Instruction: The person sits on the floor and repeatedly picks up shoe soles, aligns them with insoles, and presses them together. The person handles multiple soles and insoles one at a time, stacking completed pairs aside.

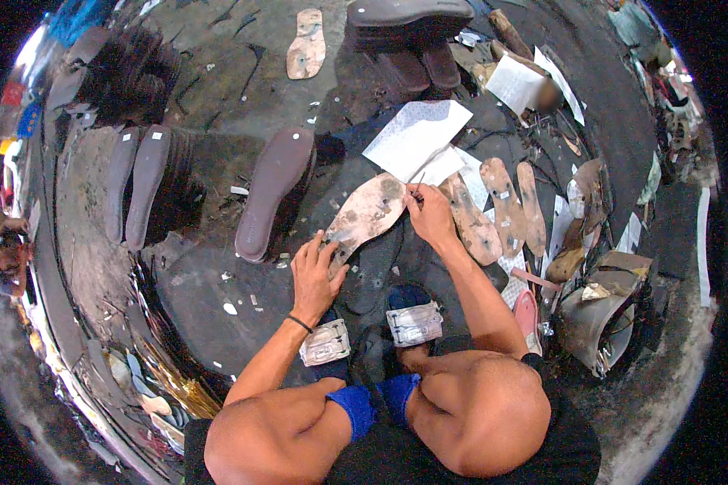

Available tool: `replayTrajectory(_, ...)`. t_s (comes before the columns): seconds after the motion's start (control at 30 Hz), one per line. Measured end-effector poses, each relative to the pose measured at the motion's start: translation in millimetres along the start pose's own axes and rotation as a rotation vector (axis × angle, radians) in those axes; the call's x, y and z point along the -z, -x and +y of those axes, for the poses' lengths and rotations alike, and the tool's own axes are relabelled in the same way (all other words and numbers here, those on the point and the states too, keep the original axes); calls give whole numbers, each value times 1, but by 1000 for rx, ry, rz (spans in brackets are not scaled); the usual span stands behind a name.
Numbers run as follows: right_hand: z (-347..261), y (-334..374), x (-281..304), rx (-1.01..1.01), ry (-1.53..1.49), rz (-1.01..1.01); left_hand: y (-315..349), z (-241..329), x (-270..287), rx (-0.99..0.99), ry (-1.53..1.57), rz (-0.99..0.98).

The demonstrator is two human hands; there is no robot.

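A worn, pale sole-shaped template with dark stains lies slanted on the dark floor in front of me. My left hand, a dark band at its wrist, grips the near end, fingers over the surface and thumb along the edge. At the far end, my right hand pinches a thin, dark, slender tool; its exact kind is too small to tell. That hand is beside the template's right edge. White patterned sheets lie just beyond it. Several similar templates rest to its right.
Brown shoe soles stand stacked at left, centre and the far side. Another template lies far off. A battered container and a pink shoe piece are at right. Scraps litter the floor near my sandalled feet.
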State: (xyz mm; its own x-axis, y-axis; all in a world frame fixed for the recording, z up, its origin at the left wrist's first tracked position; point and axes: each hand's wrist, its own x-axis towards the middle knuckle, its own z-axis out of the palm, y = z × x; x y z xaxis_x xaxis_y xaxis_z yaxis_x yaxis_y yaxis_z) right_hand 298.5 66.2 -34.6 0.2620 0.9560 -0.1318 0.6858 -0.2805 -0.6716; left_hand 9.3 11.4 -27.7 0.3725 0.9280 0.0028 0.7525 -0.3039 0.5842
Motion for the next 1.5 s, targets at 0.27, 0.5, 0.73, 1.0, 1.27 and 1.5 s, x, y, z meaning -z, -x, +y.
replayTrajectory(0.27, -10, -2, 9, -1, 28, -29, -1, -4, -2, -10, -9, 2)
replayTrajectory(0.5, -23, 0, -4, 39, -262, 41, -2, -4, -9, -45, 0, 20)
replayTrajectory(0.73, -95, 28, -40, 230, -358, -188, 3, -11, -13, -40, 46, 52)
replayTrajectory(1.0, -83, 58, -48, 266, -14, -418, 6, -16, -10, -47, 57, 79)
replayTrajectory(1.27, -133, 49, 3, 183, -443, -138, -33, -38, 89, 39, -167, 377)
replayTrajectory(1.5, -106, 48, 22, 131, -483, -16, -56, -9, 101, 21, 77, 161)
